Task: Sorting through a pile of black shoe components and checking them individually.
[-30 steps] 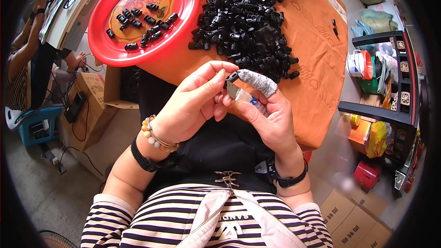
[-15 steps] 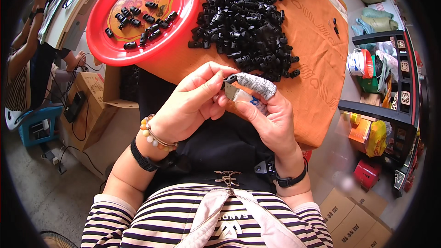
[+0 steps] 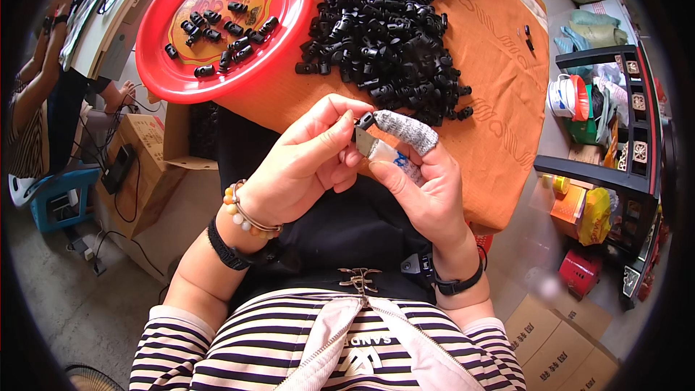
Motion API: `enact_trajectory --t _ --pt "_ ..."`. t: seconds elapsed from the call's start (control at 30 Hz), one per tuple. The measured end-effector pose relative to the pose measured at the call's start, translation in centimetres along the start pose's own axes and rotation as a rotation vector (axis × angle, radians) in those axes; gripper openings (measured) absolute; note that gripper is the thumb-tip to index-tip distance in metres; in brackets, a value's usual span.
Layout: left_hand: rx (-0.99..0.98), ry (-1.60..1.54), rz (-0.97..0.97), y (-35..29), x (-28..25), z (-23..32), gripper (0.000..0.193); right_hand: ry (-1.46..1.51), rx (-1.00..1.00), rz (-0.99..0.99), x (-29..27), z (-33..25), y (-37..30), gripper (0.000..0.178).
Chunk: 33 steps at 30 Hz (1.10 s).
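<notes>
My left hand (image 3: 300, 159) is closed, pinching a small black plastic cord lock (image 3: 366, 121) between thumb and fingers. Closed round the white wrapped handle (image 3: 384, 152) of a short, flat metal blade (image 3: 363, 143) is my right hand (image 3: 434, 192). The blade meets the cord lock from below, and my right index finger, in a grey knitted finger sleeve (image 3: 407, 129), reaches over to its upper end. Both hands are above my lap at the table's near edge. Beyond them lies a large heap of similar black cord locks (image 3: 384, 43).
A red round tray (image 3: 156, 65) with several cord locks stands at the left of the orange tablecloth (image 3: 499, 130). Cardboard boxes (image 3: 141, 174) and a blue stool (image 3: 58, 195) are at left. A dark shelf (image 3: 594, 170) stands right. Another person's arm (image 3: 43, 76) shows far left.
The cord lock has tilted slightly and shows more of its end between my fingers. Otherwise both hands keep nearly the same place and grip.
</notes>
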State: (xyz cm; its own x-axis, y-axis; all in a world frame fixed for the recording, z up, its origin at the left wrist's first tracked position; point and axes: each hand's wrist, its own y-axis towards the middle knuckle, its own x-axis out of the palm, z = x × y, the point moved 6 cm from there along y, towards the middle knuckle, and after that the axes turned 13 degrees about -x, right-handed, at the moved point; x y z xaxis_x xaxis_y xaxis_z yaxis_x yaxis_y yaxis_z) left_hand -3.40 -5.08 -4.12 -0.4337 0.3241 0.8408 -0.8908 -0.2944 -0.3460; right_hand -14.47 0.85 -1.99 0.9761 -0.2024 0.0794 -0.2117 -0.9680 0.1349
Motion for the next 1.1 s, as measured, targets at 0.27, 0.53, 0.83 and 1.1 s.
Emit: enact_trajectory --t 0.27,0.53,0.83,1.1 --pt "0.000 0.020 -0.039 -0.03 -0.09 0.01 0.022 0.037 0.023 0.005 -0.25 0.10 -0.10 0.034" --pt "-0.005 -0.014 -0.009 0.03 0.12 0.03 0.021 0.103 0.020 0.042 0.31 -0.12 -0.03 0.033" --pt "0.001 0.018 0.004 0.06 -0.04 -0.09 0.027 -0.041 -0.009 -0.008 -0.47 0.12 0.08 0.036" --pt "-0.004 -0.039 -0.033 0.03 0.08 0.04 0.021 0.031 0.013 0.008 0.00 0.14 -0.06 0.036"
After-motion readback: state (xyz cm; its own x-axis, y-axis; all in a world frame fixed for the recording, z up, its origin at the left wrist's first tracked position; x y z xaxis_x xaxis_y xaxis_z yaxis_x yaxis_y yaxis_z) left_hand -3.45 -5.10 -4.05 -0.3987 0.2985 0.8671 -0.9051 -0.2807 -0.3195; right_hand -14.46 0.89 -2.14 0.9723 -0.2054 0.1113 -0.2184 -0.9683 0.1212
